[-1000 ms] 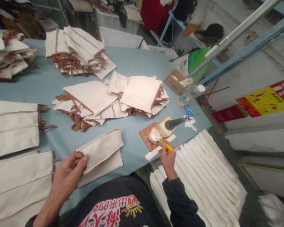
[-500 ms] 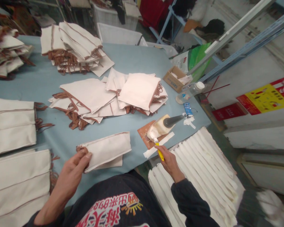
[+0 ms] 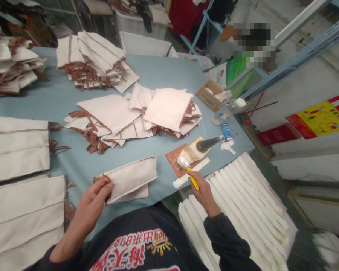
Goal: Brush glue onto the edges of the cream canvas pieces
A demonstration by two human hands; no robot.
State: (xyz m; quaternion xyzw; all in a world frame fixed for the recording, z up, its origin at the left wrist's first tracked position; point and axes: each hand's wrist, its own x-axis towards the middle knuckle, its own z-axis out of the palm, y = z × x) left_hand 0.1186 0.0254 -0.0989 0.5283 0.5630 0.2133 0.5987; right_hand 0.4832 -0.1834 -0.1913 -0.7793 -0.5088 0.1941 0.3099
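My left hand (image 3: 97, 197) pinches the brown-edged left end of a folded cream fabric piece (image 3: 137, 177) at the table's front edge. In my right hand (image 3: 202, 190) is a yellow-handled brush (image 3: 192, 178), fingers closed round its handle. The brush's pale tip is at the mouth of a whitish, paste-smeared container (image 3: 190, 152), which lies tilted on a brown board (image 3: 172, 160). A dark cone-shaped piece (image 3: 209, 143) rests against that container. Beside the board lies a white strip (image 3: 180, 182), just beyond my right hand.
Piles of cream fabric pieces with brown ties (image 3: 107, 114) lie across the blue-grey table (image 3: 161, 71). Larger cream panels (image 3: 19, 146) are on the left. At the right edge stand a cardboard box (image 3: 210, 96) and a clear bottle (image 3: 227, 111). White strips (image 3: 243, 195) fill a lower surface at right.
The camera view has shifted slightly, so the table and piles appear a little further right. Both hands keep their holds, and the brush tip stays at the container's mouth.
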